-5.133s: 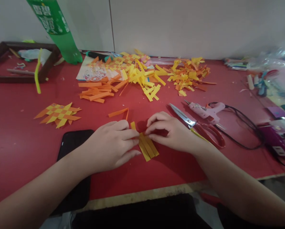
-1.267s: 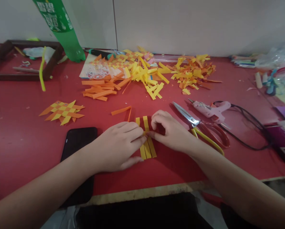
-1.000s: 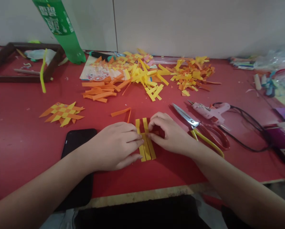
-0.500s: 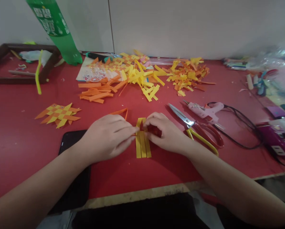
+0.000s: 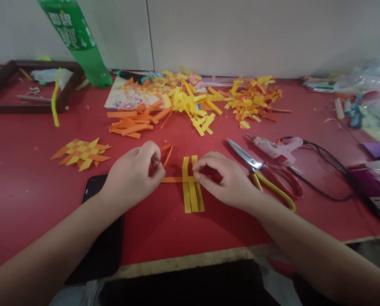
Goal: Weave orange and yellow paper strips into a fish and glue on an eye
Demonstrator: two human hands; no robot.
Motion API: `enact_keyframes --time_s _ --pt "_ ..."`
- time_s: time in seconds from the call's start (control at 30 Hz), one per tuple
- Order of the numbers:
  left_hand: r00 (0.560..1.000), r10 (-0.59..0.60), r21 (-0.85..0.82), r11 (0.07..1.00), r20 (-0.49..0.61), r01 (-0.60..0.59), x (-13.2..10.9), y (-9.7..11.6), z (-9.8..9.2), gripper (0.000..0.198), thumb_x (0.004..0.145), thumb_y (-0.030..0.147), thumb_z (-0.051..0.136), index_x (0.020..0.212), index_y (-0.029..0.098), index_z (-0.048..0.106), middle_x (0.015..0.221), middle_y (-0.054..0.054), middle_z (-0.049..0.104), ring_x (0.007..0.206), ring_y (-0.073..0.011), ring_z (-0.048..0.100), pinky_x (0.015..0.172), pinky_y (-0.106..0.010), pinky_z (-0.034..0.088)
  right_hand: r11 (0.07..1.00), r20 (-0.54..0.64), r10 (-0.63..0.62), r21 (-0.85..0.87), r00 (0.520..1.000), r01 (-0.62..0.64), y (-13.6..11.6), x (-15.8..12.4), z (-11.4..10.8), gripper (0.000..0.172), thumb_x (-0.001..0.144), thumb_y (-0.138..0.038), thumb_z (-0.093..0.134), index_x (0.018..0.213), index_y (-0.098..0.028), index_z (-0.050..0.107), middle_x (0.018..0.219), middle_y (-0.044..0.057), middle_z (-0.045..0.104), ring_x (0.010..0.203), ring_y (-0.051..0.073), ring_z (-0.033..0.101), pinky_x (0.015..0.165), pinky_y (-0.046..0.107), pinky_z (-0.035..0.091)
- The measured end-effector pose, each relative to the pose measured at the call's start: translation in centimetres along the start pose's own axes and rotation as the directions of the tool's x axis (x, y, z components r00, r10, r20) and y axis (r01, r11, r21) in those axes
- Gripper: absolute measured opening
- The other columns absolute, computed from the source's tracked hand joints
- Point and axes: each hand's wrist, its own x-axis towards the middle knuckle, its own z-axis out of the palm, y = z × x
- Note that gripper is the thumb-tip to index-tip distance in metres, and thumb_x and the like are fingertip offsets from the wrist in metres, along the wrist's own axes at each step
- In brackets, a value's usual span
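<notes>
Upright yellow paper strips (image 5: 187,197) lie side by side on the red table in front of me, with an orange paper strip (image 5: 172,179) crossing them from the left. My right hand (image 5: 223,178) pinches the upper part of the right-hand yellow strip between thumb and fingertips. Left of the strips, my left hand (image 5: 134,174) is closed, its thumb and fingers curled together near the orange strip. Whether anything is between those fingertips is hidden. A folded orange strip (image 5: 168,155) rises behind that hand.
A woven paper fish (image 5: 83,154) and a black phone (image 5: 105,250) lie to the left. Scissors (image 5: 256,165) and a pink glue gun (image 5: 279,151) are on the right. Orange strips (image 5: 130,124) and yellow strips (image 5: 190,102) are heaped behind. A green bottle (image 5: 84,46) stands back left.
My left hand has drawn back left from the yellow strips, its fingers curling in. More of the crossing orange strip shows. My right hand has stayed at the yellow strips' upper part.
</notes>
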Motion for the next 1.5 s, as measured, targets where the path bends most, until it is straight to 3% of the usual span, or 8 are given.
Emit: enact_keyframes --time_s 0.1,0.33,0.53,0.7,0.93,1.03,1.17,1.5 --pt "0.999 -0.016 -0.056 0.998 -0.052 0.013 0.1 0.0 -0.1 0.01 0.083 0.019 0.054 0.085 0.022 0.045 0.077 0.001 0.06 0.068 -0.0168 0.057 0.061 -0.028 0.039 0.997 -0.047 -0.072 -0.043 0.996 0.07 -0.3 -0.1 0.0 0.005 0.088 -0.016 0.058 0.089 -0.019 0.062 0.084 0.003 0.066 0.083 0.015 0.06 0.072 0.028 0.048" --pt "0.99 0.119 0.049 0.991 0.075 -0.123 0.4 -0.1 1.0 0.01 0.091 0.029 0.053 0.094 0.02 0.055 0.086 -0.005 0.063 0.081 -0.0232 0.059 0.068 -0.033 0.042 0.986 -0.093 -0.124 -0.121 0.988 0.113 -0.4 -0.2 0.1 0.007 0.09 -0.014 0.056 0.089 -0.019 0.061 0.083 0.003 0.068 0.081 0.016 0.061 0.07 0.028 0.049" --pt "0.995 0.07 -0.274 0.958 -0.07 -0.087 0.1 0.6 0.0 0.005 0.083 0.016 0.061 0.083 0.02 0.058 0.076 0.002 0.062 0.065 -0.0122 0.056 0.061 -0.025 0.042 0.976 -0.136 -0.204 -0.099 0.97 0.192 -0.3 -0.4 0.4 0.014 0.09 -0.013 0.058 0.101 -0.019 0.063 0.092 0.004 0.07 0.087 0.015 0.064 0.077 0.028 0.052" --pt "0.962 0.26 -0.628 0.764 0.085 -0.151 0.0 1.4 -0.3 0.004 0.084 0.017 0.068 0.086 0.02 0.067 0.08 0.003 0.07 0.07 -0.0099 0.063 0.066 -0.021 0.049 0.922 -0.111 -0.387 -0.062 0.915 0.382 -0.2 -0.4 0.6 0.04 0.088 -0.008 0.058 0.125 -0.024 0.059 0.113 0.007 0.07 0.109 0.018 0.064 0.095 0.035 0.052" --pt "0.938 0.335 -0.708 0.684 0.087 -0.178 -0.1 1.3 -0.3 0.011 0.087 0.021 0.07 0.098 0.021 0.072 0.082 -0.001 0.072 0.07 -0.0119 0.064 0.063 -0.024 0.05 0.918 -0.112 -0.396 -0.029 0.911 0.395 -0.6 -0.6 0.3 0.031 0.091 -0.01 0.057 0.117 -0.025 0.065 0.099 0.004 0.074 0.093 0.017 0.07 0.083 0.033 0.058" --pt "0.93 0.369 -0.614 0.734 -0.001 -0.292 -0.2 1.4 0.0 0.027 0.086 0.03 0.073 0.109 0.02 0.065 0.101 -0.006 0.071 0.09 -0.0173 0.065 0.079 -0.03 0.054 0.952 -0.149 -0.304 -0.076 0.941 0.296 -0.7 -0.7 0.0 0.026 0.09 -0.01 0.056 0.107 -0.025 0.069 0.097 0.003 0.076 0.09 0.016 0.072 0.081 0.03 0.059" --pt "0.876 0.457 -0.242 0.842 -0.155 -0.482 -0.4 1.7 0.5 0.037 0.087 0.036 0.071 0.116 0.017 0.057 0.122 -0.013 0.065 0.117 -0.0262 0.057 0.103 -0.044 0.044 0.98 -0.162 -0.2 -0.014 0.966 0.2 -0.6 -0.4 -0.2 0.022 0.086 -0.009 0.059 0.1 -0.022 0.071 0.096 0.003 0.077 0.087 0.015 0.073 0.079 0.027 0.059" --pt "0.885 0.433 0.04 0.901 -0.169 -0.433 -0.3 1.2 0.7 0.011 0.096 0.024 0.054 0.089 0.019 0.062 0.078 -0.003 0.072 0.07 -0.0201 0.064 0.067 -0.035 0.044 0.947 -0.155 -0.136 0.269 0.978 0.174 -0.8 -0.4 0.7 0.028 0.09 -0.012 0.06 0.115 -0.023 0.064 0.102 0.004 0.075 0.095 0.015 0.072 0.086 0.029 0.059"
